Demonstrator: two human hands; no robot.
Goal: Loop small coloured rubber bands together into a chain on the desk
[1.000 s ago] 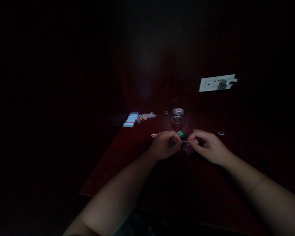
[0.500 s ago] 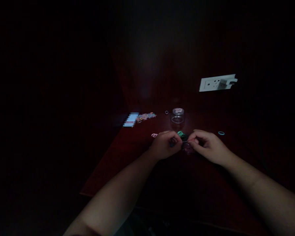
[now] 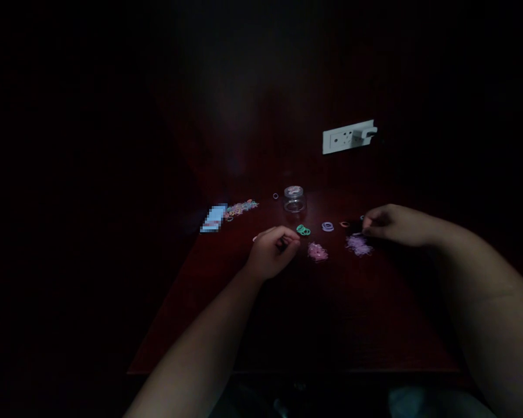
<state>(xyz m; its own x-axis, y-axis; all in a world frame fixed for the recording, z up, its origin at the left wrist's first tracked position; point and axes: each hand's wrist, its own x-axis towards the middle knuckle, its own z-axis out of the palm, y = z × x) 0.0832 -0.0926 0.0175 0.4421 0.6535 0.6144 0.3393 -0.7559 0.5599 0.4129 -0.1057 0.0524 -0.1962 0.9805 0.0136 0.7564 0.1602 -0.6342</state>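
My left hand (image 3: 272,252) is closed in a pinch just left of some green hair ties (image 3: 303,230); anything between its fingertips is too small to make out. To the right, my right hand (image 3: 394,225) pinches above a loose pile of thin purple elastic bands (image 3: 359,245). A pale bit shows at its fingertips, but I cannot tell whether it is held. Between the hands lie a pile of pink elastic bands (image 3: 318,252) and a few lilac hair ties (image 3: 327,226). One orange ring (image 3: 344,224) lies near the purple pile.
Behind stands a clear lidded jar (image 3: 294,200), with a single ring (image 3: 275,196) beside it. A heap of mixed coloured bands (image 3: 241,209) lies next to a lit phone (image 3: 214,218) at the table's left edge. A wall socket (image 3: 348,137) holds a plug.
My hands were together with a thin strand between their fingertips; now they are apart. The right hand has moved right to the purple pile, uncovering the pink one. The view has shifted.
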